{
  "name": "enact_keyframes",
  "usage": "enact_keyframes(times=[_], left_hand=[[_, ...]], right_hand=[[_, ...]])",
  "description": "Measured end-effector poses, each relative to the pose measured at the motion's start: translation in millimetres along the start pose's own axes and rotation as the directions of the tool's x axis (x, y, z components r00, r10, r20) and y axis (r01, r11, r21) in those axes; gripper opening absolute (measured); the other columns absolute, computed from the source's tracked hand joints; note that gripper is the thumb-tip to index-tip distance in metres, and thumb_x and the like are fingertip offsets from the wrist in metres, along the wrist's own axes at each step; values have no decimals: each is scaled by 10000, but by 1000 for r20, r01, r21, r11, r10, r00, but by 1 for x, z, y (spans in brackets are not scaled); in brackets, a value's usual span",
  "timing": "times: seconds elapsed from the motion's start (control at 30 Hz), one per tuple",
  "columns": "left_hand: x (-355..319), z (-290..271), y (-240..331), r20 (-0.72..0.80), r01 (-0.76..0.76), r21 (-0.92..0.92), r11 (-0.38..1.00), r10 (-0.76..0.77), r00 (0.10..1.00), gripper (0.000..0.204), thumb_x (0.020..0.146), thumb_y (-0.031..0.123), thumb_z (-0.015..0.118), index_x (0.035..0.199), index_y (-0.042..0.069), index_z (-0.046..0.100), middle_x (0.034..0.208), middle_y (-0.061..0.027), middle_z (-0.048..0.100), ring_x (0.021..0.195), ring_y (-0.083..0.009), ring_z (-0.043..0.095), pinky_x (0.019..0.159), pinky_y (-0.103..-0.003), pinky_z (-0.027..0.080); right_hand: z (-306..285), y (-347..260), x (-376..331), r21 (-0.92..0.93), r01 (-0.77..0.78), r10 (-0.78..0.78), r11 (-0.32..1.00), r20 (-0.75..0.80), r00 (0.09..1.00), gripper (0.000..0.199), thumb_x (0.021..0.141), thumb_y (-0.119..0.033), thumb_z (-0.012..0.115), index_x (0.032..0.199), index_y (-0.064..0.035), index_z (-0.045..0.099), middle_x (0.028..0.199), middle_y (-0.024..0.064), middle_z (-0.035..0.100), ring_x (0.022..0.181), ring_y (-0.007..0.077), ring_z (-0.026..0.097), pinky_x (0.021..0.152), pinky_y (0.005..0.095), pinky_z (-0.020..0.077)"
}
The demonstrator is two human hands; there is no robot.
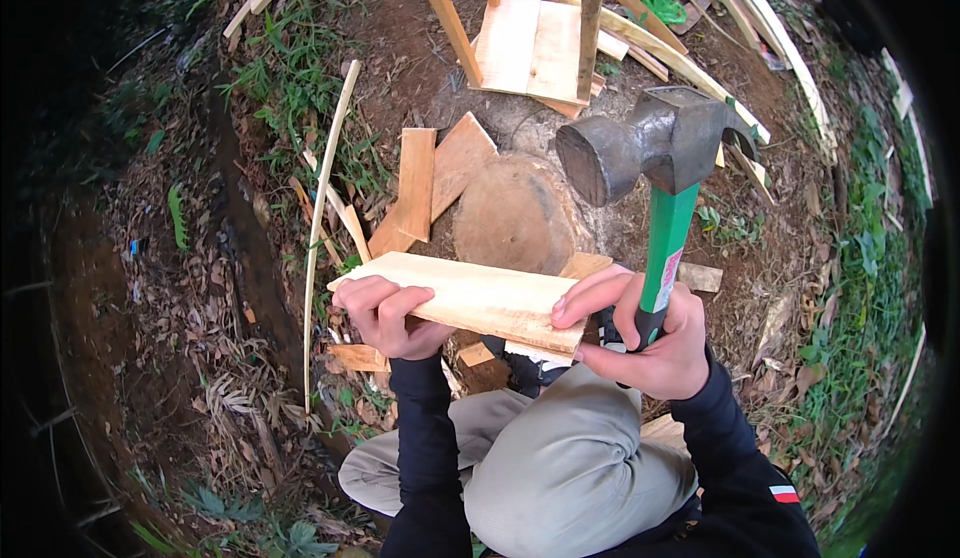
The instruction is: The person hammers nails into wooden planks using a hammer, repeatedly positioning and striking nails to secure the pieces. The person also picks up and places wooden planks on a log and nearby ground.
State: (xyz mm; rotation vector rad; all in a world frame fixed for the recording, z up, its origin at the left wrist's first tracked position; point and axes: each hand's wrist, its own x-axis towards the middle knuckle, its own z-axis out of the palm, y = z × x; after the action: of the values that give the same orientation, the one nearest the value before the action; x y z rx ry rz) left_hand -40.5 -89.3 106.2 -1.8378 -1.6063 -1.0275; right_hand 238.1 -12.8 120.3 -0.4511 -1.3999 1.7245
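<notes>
Left hand: we grip the left end of a pale board, held level above our knees.
Right hand: closed on a green-handled hammer; its fingers also pinch the board's right end.
Stump: just beyond.
Risk: the shared grip could probably slip, dropping hammer or board.

Bare brown ground is carrying a round tree stump; wooden offcuts are leaning against it, and a thin pale strip is lying alongside.
</notes>
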Motion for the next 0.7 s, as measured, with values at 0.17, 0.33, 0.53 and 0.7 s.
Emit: enact_keyframes(times=[0.17, 0.33, 0.53, 0.7], left_hand=[[20, 8, 1, 227, 38, -69, 997, -21, 974, 412, 515, 221, 917, 770, 141, 603, 805, -27, 494, 769, -233, 518, 694, -366, 394], [37, 30, -5, 623, 320, -92, 943, -196, 757, 576, 554, 476, 960, 803, 110, 592, 813, -48, 547, 816, -262, 563, 769, -384, 395], [33, 93, -28, 810, 582, 150, 799, -437, 391, 729, 669, 518, 923, 1004, 28, 500, 868, -119, 581, 825, -297, 601, 725, -424, 489], [10, 114, -34, 741, 613, 248, 750, -555, 379, 731, 637, 510, 940, 948, 39, 476, 891, -99, 544, 826, -281, 570, 739, -405, 481]], right_hand=[[-5, 6, 4, -23, -37, 36, 999, -47, 998, 439, 748, 69, 792, 677, -101, 394, 1070, 136, 759, 1020, 244, 716, 850, 335, 566], [-22, 24, 25, 45, -207, 211, 977, -127, 969, 411, 780, 35, 814, 751, -87, 423, 1093, 184, 725, 931, 161, 709, 799, 302, 577], [-66, 103, 82, 80, -374, 381, 924, -279, 881, 299, 791, 7, 823, 876, -22, 538, 1029, 143, 713, 858, 130, 690, 769, 276, 578], [-62, 146, 90, -107, -435, 365, 894, -388, 846, 269, 812, -51, 825, 996, 37, 650, 902, 67, 729, 795, 96, 686, 740, 257, 566]])
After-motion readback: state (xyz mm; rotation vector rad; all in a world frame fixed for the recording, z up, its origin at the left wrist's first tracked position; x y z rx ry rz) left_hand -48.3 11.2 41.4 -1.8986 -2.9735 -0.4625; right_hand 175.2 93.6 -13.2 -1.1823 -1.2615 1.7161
